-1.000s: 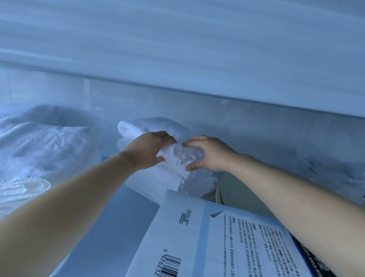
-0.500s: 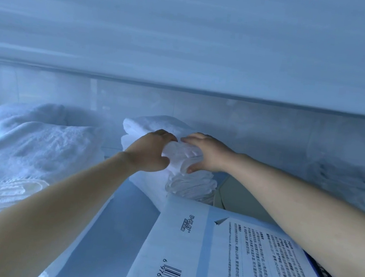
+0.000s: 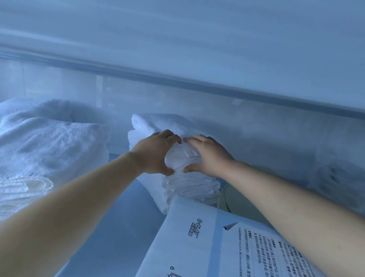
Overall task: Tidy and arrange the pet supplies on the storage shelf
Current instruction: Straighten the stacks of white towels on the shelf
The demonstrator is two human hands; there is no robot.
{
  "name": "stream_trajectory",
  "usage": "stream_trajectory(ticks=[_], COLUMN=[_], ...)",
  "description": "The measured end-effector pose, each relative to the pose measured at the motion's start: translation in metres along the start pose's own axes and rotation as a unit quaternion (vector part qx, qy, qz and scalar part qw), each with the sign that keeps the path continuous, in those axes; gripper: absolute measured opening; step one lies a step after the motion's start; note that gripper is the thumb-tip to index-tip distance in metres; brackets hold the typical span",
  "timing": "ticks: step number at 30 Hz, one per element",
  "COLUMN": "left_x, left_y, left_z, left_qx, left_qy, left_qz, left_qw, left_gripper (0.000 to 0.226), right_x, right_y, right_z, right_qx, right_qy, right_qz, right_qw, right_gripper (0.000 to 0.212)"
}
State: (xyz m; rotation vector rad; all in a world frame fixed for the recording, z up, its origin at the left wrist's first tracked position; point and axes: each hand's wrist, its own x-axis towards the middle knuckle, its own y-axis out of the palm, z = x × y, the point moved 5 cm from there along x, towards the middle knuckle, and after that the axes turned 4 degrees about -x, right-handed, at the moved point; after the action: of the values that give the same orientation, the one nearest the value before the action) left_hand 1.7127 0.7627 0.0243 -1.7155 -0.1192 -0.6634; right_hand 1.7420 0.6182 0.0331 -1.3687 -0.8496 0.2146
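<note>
A small stack of folded white pads stands on the shelf, just in front of a pile of folded white towels. The top folded pad sits between my two hands. My left hand grips its left side, thumb at the front and fingers over the top. From the right, my right hand grips it the same way. Both forearms reach in from the bottom of the view. The pad's far edge is hidden by my fingers.
A large white fluffy blanket fills the shelf's left side. A white printed package with a barcode lies at the front right, under my right forearm. A clear plastic bag sits at the far right. The shelf above hangs low.
Both hands have lowered the folded pad a little onto the stack, and their grip has shifted from the pad's top to its sides.
</note>
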Motion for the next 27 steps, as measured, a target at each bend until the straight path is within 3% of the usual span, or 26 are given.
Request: stream_trajectory(ticks=[5, 11, 14, 20, 27], left_x=[-0.002, -0.003, -0.005, -0.008, -0.001], left_y=[-0.007, -0.011, -0.01, 0.0, -0.001], left_z=[0.022, 0.018, 0.012, 0.01, 0.022], left_qx=[0.042, 0.107, 0.095, 0.135, 0.169], left_qy=[-0.028, -0.035, -0.035, -0.033, -0.032], left_qz=[0.011, -0.003, -0.006, 0.001, -0.003], left_qw=[0.999, 0.994, 0.995, 0.99, 0.985], left_gripper=[0.085, 0.079, 0.092, 0.11, 0.093], right_x=[0.005, 0.012, 0.015, 0.017, 0.019], right_y=[0.005, 0.005, 0.0, 0.005, 0.011], right_z=[0.006, 0.012, 0.008, 0.001, 0.007], right_qx=[-0.031, -0.032, -0.03, -0.04, -0.009], right_qy=[-0.019, -0.032, -0.023, -0.004, 0.034], right_qz=[0.03, 0.018, -0.011, -0.001, -0.018], right_qw=[0.999, 0.999, 0.999, 0.999, 0.999], right_gripper=[0.103, 0.093, 0.085, 0.093, 0.087])
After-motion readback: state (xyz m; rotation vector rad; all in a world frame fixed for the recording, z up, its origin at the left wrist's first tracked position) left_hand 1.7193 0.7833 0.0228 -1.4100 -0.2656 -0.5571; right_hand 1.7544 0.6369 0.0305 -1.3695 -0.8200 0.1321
